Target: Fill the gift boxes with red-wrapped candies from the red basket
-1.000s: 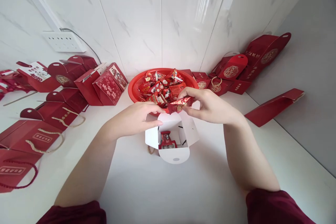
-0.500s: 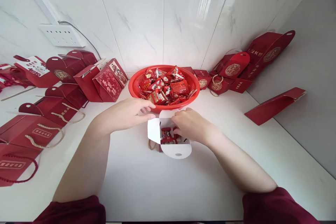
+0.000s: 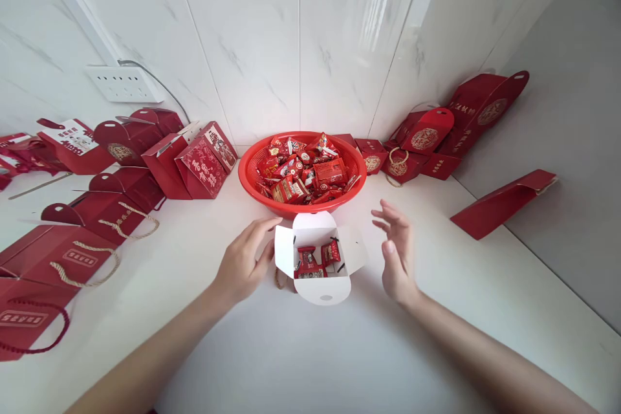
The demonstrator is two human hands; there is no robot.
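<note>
An opened gift box [image 3: 322, 292] stands in the middle of the counter, its white inner flaps folded outward. Inside lie several red-wrapped candies [image 3: 308, 260]. Part of a rope handle [image 3: 280, 278] pokes out at the box's left side. My left hand [image 3: 246, 262] is beside the left flap with its fingers curved and apart; whether a fingertip touches the flap I cannot tell. To the right of the box, my right hand [image 3: 396, 252] hovers with fingers spread and nothing in it. Directly behind the box sits a red plastic basket [image 3: 247, 176] heaped with wrapped sweets [image 3: 310, 171].
Red gift boxes [image 3: 104, 207], some with rope handles, line the left side. More red boxes [image 3: 422, 132] are stacked at the back right. A flat red carton [image 3: 502, 204] leans near the right wall. A socket strip [image 3: 125, 83] is on the tiled wall.
My right hand has come out of the box and moved right, its fingers now spread. My left hand has drawn back lower. Another red candy now shows in the box. The view has tilted up slightly.
</note>
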